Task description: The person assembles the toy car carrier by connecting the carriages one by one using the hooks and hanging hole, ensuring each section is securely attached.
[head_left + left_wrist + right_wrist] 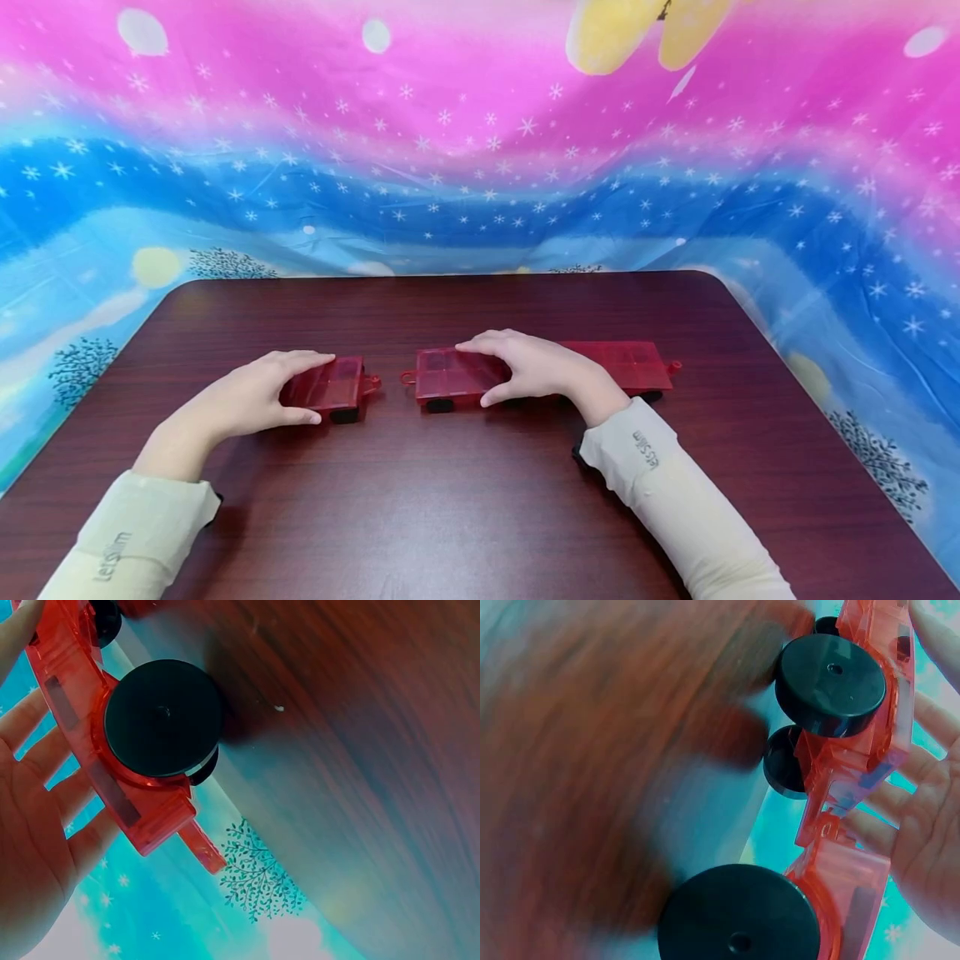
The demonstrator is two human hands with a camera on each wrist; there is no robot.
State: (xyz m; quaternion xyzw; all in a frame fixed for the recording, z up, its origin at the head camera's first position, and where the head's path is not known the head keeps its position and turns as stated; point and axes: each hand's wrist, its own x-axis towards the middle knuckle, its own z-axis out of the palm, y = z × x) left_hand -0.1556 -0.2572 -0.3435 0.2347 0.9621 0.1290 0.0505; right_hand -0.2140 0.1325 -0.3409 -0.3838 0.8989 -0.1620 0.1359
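On the left, my left hand (243, 396) grips a translucent red toy car (345, 385) with black wheels, thumb on the near side and fingers over the far side. A small hook juts from its right end. My right hand (543, 367) holds a second red toy car (435, 377) the same way, and a loop shows at that car's left end. Behind the right wrist, a third red toy car (626, 360) lines up with it; the right wrist view shows the two joined end to end. A gap separates the hook from the loop.
All the cars stand on a dark brown wooden table (450, 500) with rounded far corners. Around its far edge and sides hangs a pink and blue cloth (465, 183) printed with snowflakes.
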